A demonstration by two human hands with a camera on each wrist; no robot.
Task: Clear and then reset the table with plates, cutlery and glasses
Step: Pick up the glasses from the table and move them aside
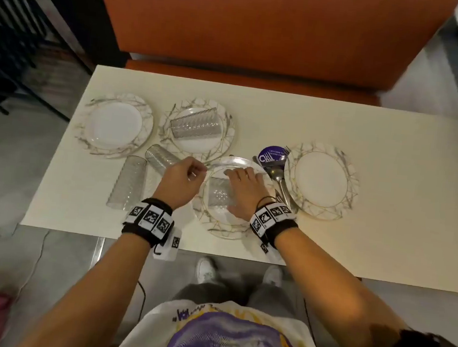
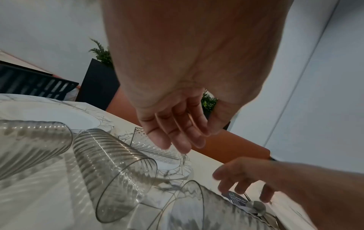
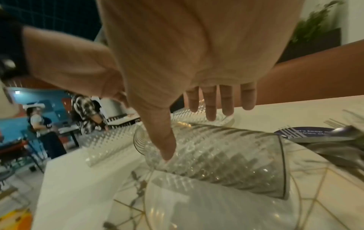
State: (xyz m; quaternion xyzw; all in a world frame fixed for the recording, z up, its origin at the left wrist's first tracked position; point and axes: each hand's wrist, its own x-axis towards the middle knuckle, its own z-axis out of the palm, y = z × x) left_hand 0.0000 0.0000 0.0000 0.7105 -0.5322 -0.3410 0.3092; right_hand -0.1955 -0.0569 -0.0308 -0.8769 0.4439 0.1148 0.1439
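Observation:
Four marble-and-gold patterned plates lie on the cream table (image 1: 384, 230). On the near middle plate (image 1: 217, 225) a ribbed clear glass (image 1: 218, 194) lies on its side. My right hand (image 1: 240, 175) hovers flat over that glass with straight fingers, and the thumb tip (image 3: 167, 153) touches the glass (image 3: 226, 160). My left hand (image 1: 194, 170) hangs just left of this plate with loosely curled fingers (image 2: 177, 137) and holds nothing. A second glass (image 1: 196, 128) lies on the far middle plate (image 1: 227, 122). Two more glasses (image 1: 129, 183) (image 1: 162, 157) lie on the table at the left.
A bare plate (image 1: 115, 126) sits at the far left and another (image 1: 322, 182) at the right. Spoons and forks (image 1: 277, 178) lie heaped between the near plate and the right plate, partly on a round purple disc (image 1: 272, 156). An orange bench (image 1: 263, 36) stands behind the table.

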